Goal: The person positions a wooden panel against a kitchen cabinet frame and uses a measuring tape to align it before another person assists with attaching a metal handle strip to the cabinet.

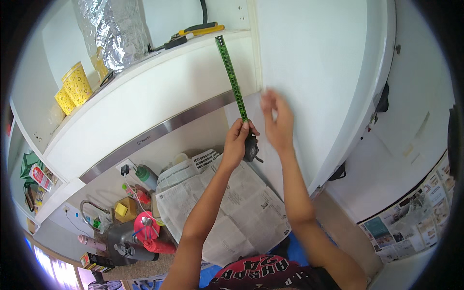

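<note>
Gripping a black tape measure with the left hand, thumb and fingers closed where blade meets case. Holding the right hand apart, just right of the tape measure, loosely open and blurred; cannot tell whether touching the white panel. Extending the green blade out of the left hand, long axis running near to far, slanting slightly left toward the tip. Ending near the upper edge of a white board; cannot tell whether in contact. Hanging at the near end, case just right of the left fingers, with a dark strap pointing near and right. Printed with dark marks along the blade, too small to read. Lettered also: steel strip, newspaper sheets and dark-red shirt. Set far left: 2 yellow patterned cups.
</note>
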A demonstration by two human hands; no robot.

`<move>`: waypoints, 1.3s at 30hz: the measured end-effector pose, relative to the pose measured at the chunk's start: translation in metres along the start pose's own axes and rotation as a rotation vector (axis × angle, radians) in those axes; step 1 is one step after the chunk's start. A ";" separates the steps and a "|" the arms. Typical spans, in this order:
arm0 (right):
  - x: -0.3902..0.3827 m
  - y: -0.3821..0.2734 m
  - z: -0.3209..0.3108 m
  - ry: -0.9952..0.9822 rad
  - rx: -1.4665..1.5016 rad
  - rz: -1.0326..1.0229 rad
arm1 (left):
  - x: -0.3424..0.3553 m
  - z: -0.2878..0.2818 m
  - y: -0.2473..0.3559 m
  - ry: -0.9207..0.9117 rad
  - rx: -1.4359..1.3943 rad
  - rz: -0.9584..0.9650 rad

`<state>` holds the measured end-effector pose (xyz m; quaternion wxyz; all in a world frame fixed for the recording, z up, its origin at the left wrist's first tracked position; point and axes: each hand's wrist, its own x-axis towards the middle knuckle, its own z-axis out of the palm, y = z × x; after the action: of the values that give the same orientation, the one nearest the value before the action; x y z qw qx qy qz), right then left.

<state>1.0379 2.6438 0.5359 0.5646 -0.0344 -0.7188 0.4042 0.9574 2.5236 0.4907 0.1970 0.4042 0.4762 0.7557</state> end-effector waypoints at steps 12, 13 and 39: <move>-0.085 0.029 0.001 -0.113 0.341 0.191 | 0.029 0.012 0.019 -0.067 0.621 0.156; -0.085 0.029 0.002 -0.096 0.366 0.212 | 0.031 0.015 0.034 -0.055 0.503 0.135; -0.015 0.076 0.097 0.405 0.385 0.288 | 0.210 0.027 0.243 -0.056 1.308 0.635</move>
<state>0.9308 2.6341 0.4735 0.6295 -0.1082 -0.4897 0.5935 0.8750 2.5679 0.7990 -0.3016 0.5771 0.6852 0.3264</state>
